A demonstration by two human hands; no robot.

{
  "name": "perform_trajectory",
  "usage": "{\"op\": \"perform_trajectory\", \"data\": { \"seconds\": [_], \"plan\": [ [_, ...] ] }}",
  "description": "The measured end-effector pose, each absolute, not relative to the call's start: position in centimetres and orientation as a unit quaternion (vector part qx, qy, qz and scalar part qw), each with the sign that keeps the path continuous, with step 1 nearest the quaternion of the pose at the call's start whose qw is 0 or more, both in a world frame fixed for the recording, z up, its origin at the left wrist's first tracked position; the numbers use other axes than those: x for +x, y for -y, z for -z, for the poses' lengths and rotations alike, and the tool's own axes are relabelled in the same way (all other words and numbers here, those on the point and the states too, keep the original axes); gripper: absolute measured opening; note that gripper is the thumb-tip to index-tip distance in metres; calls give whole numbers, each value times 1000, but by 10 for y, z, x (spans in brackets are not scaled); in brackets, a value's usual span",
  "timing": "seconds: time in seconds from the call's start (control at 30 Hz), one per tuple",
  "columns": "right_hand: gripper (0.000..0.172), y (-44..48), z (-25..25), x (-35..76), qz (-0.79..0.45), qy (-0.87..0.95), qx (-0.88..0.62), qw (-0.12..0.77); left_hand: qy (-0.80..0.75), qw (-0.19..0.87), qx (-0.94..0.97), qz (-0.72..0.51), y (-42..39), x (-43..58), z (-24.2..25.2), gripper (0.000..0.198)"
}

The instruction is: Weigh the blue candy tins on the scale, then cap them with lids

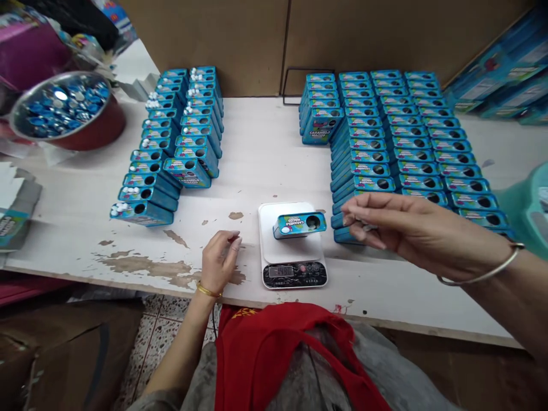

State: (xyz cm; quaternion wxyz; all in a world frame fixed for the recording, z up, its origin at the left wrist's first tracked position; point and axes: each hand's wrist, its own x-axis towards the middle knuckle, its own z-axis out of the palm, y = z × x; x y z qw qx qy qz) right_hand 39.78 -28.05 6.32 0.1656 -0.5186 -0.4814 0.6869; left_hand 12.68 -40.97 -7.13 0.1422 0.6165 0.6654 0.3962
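Note:
A small white digital scale [292, 251] sits near the table's front edge with one blue candy box [299, 224] lying on its platform. My right hand [396, 228] hovers just right of that box, fingers pinched on a small white piece. My left hand [219, 260] rests on the table to the left of the scale, fingers loosely curled with nothing visible in them. Several blue boxes with white pieces on top stand in rows at the left [171, 142]. A larger block of blue boxes with round holes [398, 137] fills the right side.
A metal bowl of blue-wrapped candies [64, 108] stands at the far left. The white table [265, 165] has chipped paint near the front. Flattened boxes [12, 211] lie at the left edge, a green tub [528, 205] at the right, cardboard behind.

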Motion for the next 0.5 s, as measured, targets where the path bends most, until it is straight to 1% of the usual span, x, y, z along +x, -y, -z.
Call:
{"op": "perform_trajectory", "data": {
  "seconds": [0.07, 0.13, 0.23, 0.4, 0.5],
  "plan": [
    [24, 290, -51, 414, -702, 420, -549, 171, -677, 142, 607, -390, 413, 123, 75, 12],
    [27, 297, -42, 425, -696, 419, -562, 153, -686, 144, 603, -382, 415, 121, 77, 13],
    [28, 303, -39, 429, -665, 499, -542, 124, -686, 148, 604, -377, 416, 124, 76, 14],
    [25, 296, -54, 404, -608, 619, -484, 110, -675, 151, 612, -383, 413, 130, 72, 14],
    [19, 289, -61, 382, -541, 700, -457, 96, -676, 146, 613, -383, 412, 130, 70, 15]
  ]
}}
